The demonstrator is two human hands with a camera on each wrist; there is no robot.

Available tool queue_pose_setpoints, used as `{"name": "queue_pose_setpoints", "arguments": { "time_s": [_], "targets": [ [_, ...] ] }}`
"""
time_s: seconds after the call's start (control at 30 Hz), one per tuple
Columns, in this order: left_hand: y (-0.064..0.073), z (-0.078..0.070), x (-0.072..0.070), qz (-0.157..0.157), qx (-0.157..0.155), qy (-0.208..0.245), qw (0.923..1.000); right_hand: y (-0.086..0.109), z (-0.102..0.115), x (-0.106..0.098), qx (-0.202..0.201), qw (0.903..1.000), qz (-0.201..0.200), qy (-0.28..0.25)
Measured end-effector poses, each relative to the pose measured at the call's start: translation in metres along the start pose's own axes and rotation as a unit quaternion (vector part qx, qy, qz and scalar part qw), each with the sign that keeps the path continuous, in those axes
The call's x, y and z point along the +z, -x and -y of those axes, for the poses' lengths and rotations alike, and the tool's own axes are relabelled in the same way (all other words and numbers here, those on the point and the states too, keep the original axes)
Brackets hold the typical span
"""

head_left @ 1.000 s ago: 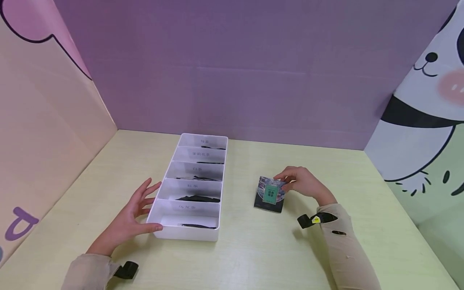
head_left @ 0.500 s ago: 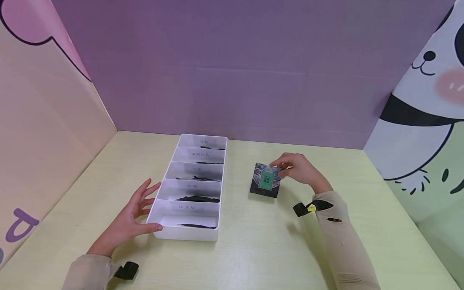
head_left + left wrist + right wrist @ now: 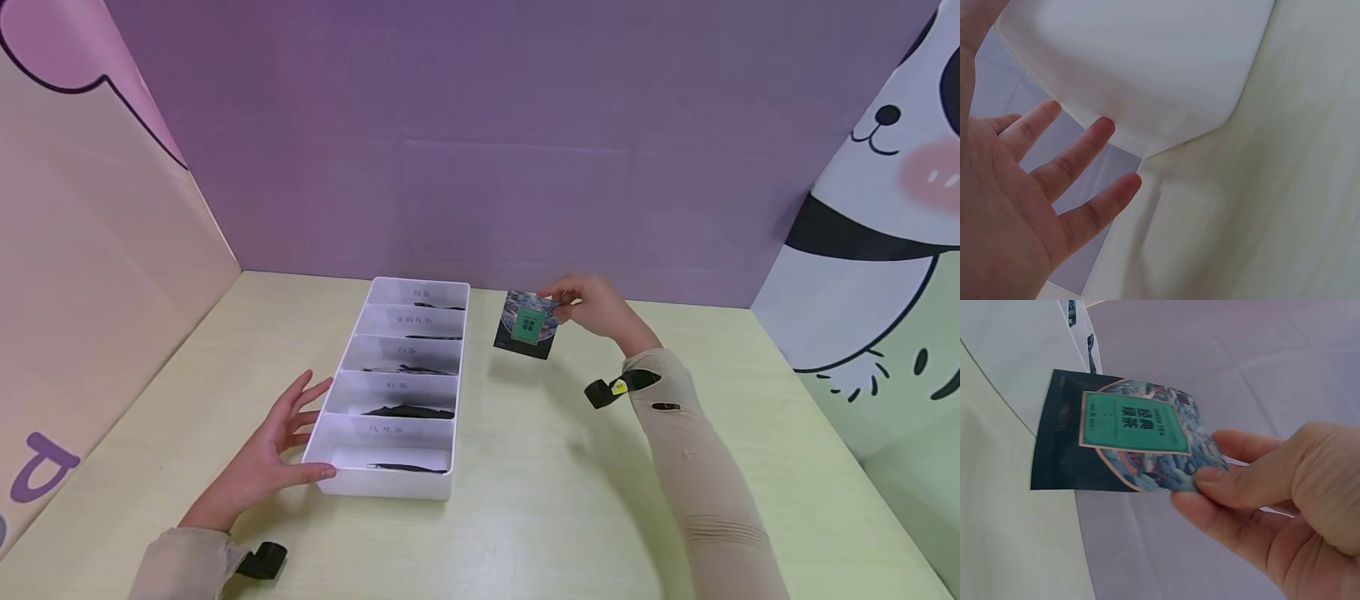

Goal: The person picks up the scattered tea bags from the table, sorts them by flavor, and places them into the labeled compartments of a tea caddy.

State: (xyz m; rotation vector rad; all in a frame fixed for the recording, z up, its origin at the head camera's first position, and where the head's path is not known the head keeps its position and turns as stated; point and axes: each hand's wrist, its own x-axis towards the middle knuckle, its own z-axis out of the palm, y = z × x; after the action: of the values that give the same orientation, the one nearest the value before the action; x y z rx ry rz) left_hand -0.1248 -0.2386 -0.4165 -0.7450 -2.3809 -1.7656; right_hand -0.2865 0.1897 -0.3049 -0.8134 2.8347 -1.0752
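Observation:
Between thumb and fingers my right hand (image 3: 596, 307) pinches a green tea bag sachet (image 3: 527, 324) by its upper right edge. The sachet is dark with a green label reading "GREEN TEA", plain in the right wrist view (image 3: 1135, 425). It is held above the table, to the right of the far end of a white divided box (image 3: 390, 483). Spread fingers and thumb of my left hand (image 3: 262, 458) rest against the box's near left corner. In the left wrist view, its fingertips (image 3: 1107, 127) are right at the box's wall.
Several compartments in a row make up the box, each labelled in Chinese and holding dark sachets (image 3: 408, 411). A purple wall (image 3: 517, 167) stands behind the table (image 3: 540, 517), with printed panels on the left and right sides.
My right hand has carried the sachet away from me and slightly left, lifting it off the table toward the box's far end. The left hand and the box have stayed put.

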Motion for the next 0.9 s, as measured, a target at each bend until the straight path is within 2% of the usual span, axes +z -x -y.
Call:
{"name": "queue_pose_setpoints", "arguments": {
  "time_s": [0.4, 0.67, 0.9],
  "targets": [
    [0.000, -0.001, 0.000, 0.000, -0.007, -0.007, 1.0000, -0.042, 0.025, -0.001, -0.018, 0.9985, -0.007, 0.052],
    [-0.001, 0.001, 0.000, 0.000, -0.005, -0.013, 0.9999, -0.064, 0.041, 0.007, -0.057, 0.9942, -0.009, 0.091],
    [-0.001, 0.000, 0.001, -0.001, -0.011, -0.017, 0.9998, -0.080, 0.049, 0.020, -0.074, 0.9921, -0.037, 0.095]
  ]
}}
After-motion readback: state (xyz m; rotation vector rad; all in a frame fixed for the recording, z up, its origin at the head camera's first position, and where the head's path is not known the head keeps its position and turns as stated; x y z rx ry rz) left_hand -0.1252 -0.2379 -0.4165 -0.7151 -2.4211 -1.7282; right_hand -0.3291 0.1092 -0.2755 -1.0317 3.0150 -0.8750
